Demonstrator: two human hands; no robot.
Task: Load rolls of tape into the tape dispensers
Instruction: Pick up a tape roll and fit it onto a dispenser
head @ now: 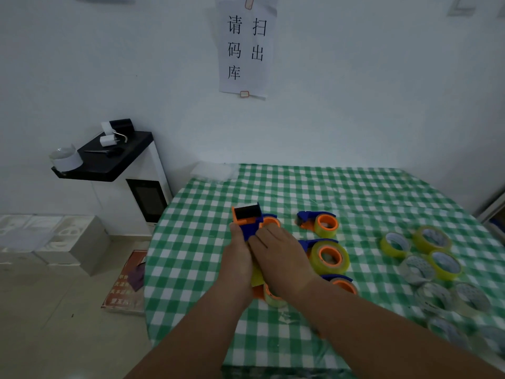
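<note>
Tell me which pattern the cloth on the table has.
The tablecloth has a green and white check pattern, seen in the head view.

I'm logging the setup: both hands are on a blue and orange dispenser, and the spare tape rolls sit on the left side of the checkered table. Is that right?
Not quite. The head view shows the spare tape rolls on the right side of the checkered table. The rest holds: the left hand and right hand are both on the blue and orange dispenser.
</note>
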